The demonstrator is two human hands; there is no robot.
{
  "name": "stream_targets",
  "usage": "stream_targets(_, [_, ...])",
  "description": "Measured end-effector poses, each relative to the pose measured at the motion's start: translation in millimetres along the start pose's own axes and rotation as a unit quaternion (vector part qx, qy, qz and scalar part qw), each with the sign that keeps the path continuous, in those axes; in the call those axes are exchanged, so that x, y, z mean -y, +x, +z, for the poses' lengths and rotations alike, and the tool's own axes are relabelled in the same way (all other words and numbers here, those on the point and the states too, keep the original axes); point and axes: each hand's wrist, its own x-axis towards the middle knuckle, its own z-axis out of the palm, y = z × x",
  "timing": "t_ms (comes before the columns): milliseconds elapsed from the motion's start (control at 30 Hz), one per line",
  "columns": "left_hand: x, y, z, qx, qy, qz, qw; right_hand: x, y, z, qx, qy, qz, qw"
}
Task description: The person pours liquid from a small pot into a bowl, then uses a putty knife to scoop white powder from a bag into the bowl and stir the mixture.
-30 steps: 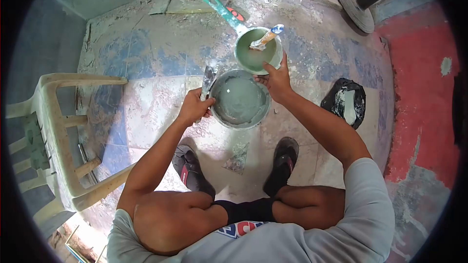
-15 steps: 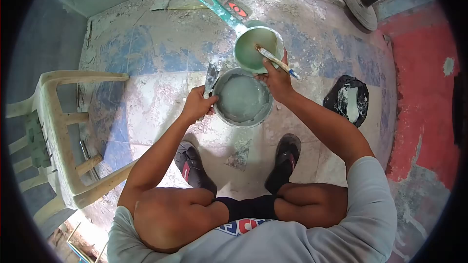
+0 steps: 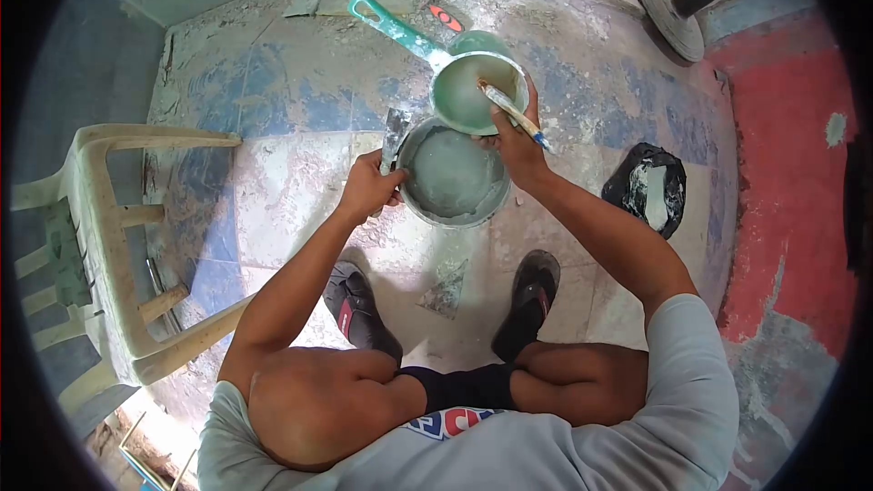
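Note:
My left hand (image 3: 371,186) is closed around a putty knife (image 3: 396,132), its blade pointing up and away from me. The thumb of that hand also presses on the rim of a round bowl (image 3: 503,205) with wet grey paste (image 3: 452,171) inside. My right hand (image 3: 518,147) grips the near right rim of a green long-handled dipper (image 3: 400,29), held tilted over the bowl's far edge. A paintbrush (image 3: 514,112) lies across the dipper's rim under my right fingers, its bristles inside. Cloudy liquid (image 3: 466,95) shows in the dipper.
A dirty plastic chair (image 3: 109,245) stands on the left. To the right, a black plastic bag (image 3: 677,189) with white powder sits on the stained tile floor (image 3: 291,182). A round disc tool (image 3: 668,14) with a black and red handle lies at the far right.
The dipper's handle has swung slightly left and lower, and the dipper has tilted a little. The bowl has shifted slightly away from me. Both hands keep their grips.

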Motion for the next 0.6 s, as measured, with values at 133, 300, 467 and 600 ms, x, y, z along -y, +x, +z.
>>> stream_targets(133, [-1.0,0.3,-1.2,-0.004,0.007,0.005,1.0,1.1,0.9,-0.5,0.003,-0.021,-0.002,1.0])
stream_targets(300, [-1.8,1.1,-1.9,-0.009,0.001,0.008,1.0,0.2,4.4,-2.0,-0.007,-0.035,-0.023,0.999])
stream_targets(467, [-1.0,2.5,-2.8,-0.011,0.014,0.008,1.0,0.6,3.8,-0.5,-0.001,-0.026,-0.045,0.999])
stream_targets(600, [1.8,5.4,-2.8,-0.012,0.015,0.007,1.0,5.9,1.1,-3.8,0.013,0.009,0.01,1.0])
